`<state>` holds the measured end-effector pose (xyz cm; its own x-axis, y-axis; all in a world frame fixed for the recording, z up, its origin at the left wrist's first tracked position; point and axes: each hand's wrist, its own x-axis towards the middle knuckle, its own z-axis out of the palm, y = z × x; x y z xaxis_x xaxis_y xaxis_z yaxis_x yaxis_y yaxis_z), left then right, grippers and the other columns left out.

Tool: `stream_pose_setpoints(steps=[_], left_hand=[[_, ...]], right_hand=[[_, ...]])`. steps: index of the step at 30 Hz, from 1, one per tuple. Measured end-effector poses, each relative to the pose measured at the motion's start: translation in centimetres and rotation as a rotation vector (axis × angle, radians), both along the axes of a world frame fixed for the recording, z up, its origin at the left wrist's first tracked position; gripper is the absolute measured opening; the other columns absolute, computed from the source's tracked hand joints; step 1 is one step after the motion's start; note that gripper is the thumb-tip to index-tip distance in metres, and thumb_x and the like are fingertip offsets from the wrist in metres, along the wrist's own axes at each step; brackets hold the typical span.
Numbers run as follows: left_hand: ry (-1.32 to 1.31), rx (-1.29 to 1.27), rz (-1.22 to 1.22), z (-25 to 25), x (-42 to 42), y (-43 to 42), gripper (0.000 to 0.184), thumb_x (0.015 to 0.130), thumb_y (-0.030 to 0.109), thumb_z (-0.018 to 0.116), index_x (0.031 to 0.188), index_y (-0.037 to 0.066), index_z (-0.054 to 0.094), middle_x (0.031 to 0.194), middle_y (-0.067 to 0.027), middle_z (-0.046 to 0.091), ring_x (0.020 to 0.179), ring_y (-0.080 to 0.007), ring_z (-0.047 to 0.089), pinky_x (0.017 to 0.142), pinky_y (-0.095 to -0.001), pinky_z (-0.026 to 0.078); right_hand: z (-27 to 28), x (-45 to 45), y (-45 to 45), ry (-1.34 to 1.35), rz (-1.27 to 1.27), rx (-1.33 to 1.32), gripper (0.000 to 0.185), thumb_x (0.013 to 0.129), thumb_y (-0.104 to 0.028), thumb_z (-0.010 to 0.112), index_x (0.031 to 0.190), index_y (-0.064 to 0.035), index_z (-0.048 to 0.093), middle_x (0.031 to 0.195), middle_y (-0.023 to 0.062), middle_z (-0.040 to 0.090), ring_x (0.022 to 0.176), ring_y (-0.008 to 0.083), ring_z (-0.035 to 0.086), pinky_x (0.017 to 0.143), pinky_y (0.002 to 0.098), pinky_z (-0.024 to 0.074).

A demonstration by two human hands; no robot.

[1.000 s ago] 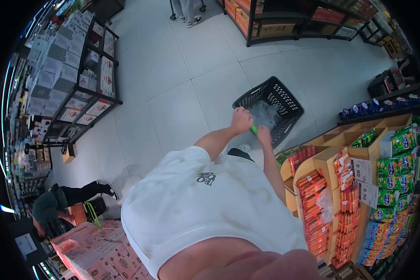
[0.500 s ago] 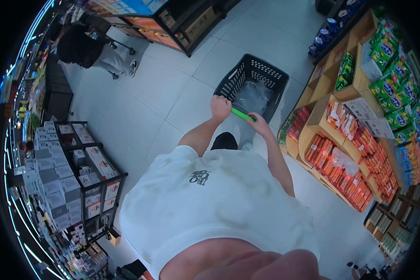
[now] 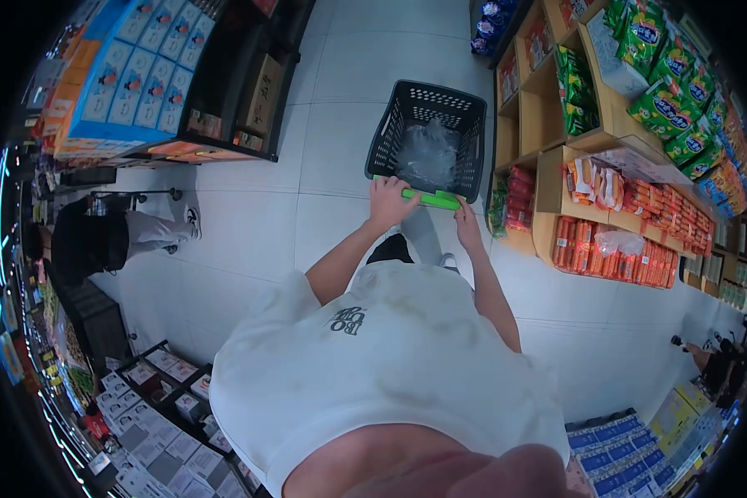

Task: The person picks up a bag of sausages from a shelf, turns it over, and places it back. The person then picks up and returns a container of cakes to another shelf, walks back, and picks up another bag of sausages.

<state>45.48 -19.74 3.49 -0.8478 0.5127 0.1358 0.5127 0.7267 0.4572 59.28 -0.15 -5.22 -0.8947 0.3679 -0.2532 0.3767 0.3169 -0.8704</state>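
Observation:
A black shopping basket [image 3: 468,137] with holes in its walls is held out in front of me by its green handle [image 3: 432,198]. My left hand [image 3: 388,202] wraps round the left part of that handle. At the right end of the handle, my right hand [image 3: 466,222] has its fingers closed on it. Inside the basket lies a crumpled clear plastic bag [image 3: 428,154]; what it contains, if anything, cannot be made out.
Right of the basket, a wooden shelf [image 3: 548,181] holds red-wrapped packs [image 3: 614,253] and green snack bags [image 3: 662,108]. A dark display rack [image 3: 249,79] with blue boxes [image 3: 145,62] stands at left. A person in black [image 3: 100,236] is beyond it; stacked boxes [image 3: 162,440] are lower left.
My view has turned, with the wooden shelf, blue boxes and other person shifting in the picture. The basket sits squarer in front of me. Both hands stay on the green handle.

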Motion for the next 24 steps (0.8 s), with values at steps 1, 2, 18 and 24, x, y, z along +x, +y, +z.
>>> stream_pose_setpoints(steps=[1,2,18,24], left_hand=[[-0.025,-0.007,-0.037,0.4,-0.9,0.1,0.032,0.074,0.039,0.07,0.084,0.009,0.071,0.092,-0.0056,0.063,0.099,-0.0271,0.051,0.094,-0.0422,0.034],[-0.047,-0.013,-0.072,0.8,-1.9,0.3,0.034,0.073,0.041,0.071,0.086,0.01,0.071,0.092,-0.0056,0.063,0.1,-0.0269,0.051,0.095,-0.0424,0.033],[-0.376,-0.167,-0.109,0.0,-14.9,7.0,0.061,0.065,0.063,0.074,0.098,0.011,0.073,0.087,-0.0094,0.07,0.092,-0.0252,0.063,0.09,-0.0382,0.037],[-0.534,-0.25,-0.039,0.2,-18.2,9.2,0.061,0.066,0.062,0.074,0.098,0.011,0.073,0.09,-0.0102,0.071,0.091,-0.0243,0.066,0.087,-0.0377,0.042]], right_hand=[[0.7,-0.7,-0.6,-0.04,-0.085,-0.081,0.045,0.1,-0.027,0.043,0.141,-0.0094,0.041,0.124,0.0133,0.053,0.108,0.0234,0.057,0.089,0.0332,0.0451],[1.3,-1.5,-1.0,-0.074,-0.171,-0.159,0.046,0.101,-0.028,0.042,0.142,-0.0094,0.04,0.123,0.0128,0.054,0.105,0.0214,0.058,0.085,0.0323,0.0462],[6.1,-1.9,4.6,-0.189,-0.637,-0.594,0.035,0.1,-0.026,0.044,0.126,-0.0046,0.051,0.109,0.0111,0.064,0.097,0.0204,0.064,0.082,0.0335,0.0491],[8.0,0.2,10.0,-0.074,-0.673,-0.617,0.036,0.099,-0.027,0.045,0.13,-0.0075,0.051,0.112,0.0088,0.064,0.097,0.0178,0.063,0.086,0.0328,0.0465]])
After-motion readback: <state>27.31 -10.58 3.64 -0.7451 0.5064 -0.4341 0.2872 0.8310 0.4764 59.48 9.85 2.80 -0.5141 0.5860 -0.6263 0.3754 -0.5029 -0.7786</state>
